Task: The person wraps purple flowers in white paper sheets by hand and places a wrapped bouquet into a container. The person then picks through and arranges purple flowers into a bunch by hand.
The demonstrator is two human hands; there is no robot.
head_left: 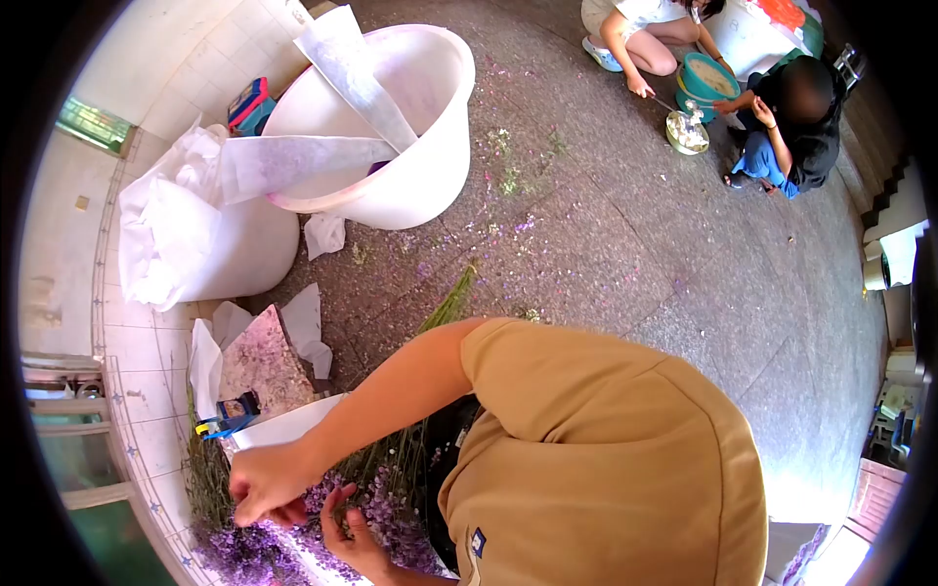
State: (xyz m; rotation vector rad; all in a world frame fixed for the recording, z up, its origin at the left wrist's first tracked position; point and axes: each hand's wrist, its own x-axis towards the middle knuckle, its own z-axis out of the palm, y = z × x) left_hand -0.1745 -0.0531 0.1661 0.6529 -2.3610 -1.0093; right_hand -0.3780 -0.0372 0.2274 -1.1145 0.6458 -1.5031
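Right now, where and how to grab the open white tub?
Likely best: hook the outturned rim of the open white tub from the floor side; the lip is bare there, while pale strips cross it on the wall side.

Petals all over our floor, lol
Our floor (664,264) is dark grey with faint joint lines, and we've got purple and pink petals (526,224) plus green bits (508,171) scattered across it. Our big open white tub (440,146) stands on it, with a second white tub (259,249) just beside it, and there's a crumpled white scrap (324,235) by the pair of them. Farther off, a small green bowl (673,140) sits near two crouching people (809,146).
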